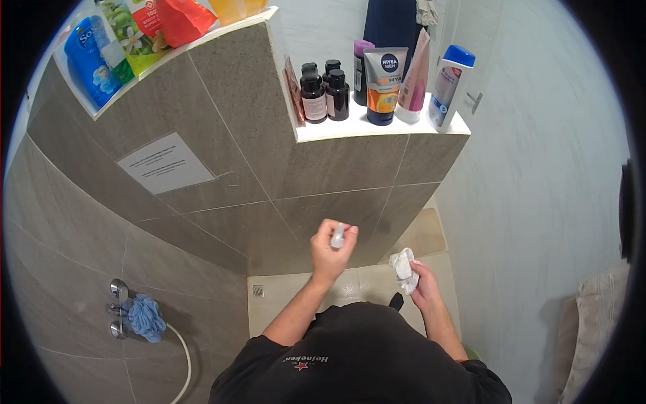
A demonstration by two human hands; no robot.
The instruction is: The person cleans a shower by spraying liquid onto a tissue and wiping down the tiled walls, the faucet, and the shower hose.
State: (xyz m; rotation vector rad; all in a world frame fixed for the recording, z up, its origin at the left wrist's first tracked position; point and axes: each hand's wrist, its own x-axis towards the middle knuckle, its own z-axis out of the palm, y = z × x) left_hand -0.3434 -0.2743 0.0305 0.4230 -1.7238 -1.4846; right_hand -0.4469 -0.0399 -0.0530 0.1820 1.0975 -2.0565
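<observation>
In front of the tiled half wall, my left hand (330, 259) is closed around a small whitish, translucent object (338, 236), like a little bottle or tube seen end-on; its exact kind I cannot tell. My right hand (424, 286), lower and to the right, pinches a crumpled white cloth or tissue (404, 269) between thumb and fingers. The cloth hangs off the fingertips above the floor. The two hands are well apart.
Toiletries stand on the white ledge (383, 131): several small dark bottles, a Nivea Men tube (383, 84) and a blue-capped bottle (452, 87). Refill pouches (138, 34) fill the upper left shelf. A blue bath puff (146, 318) hangs at the shower tap (118, 289). A towel (599, 323) hangs right.
</observation>
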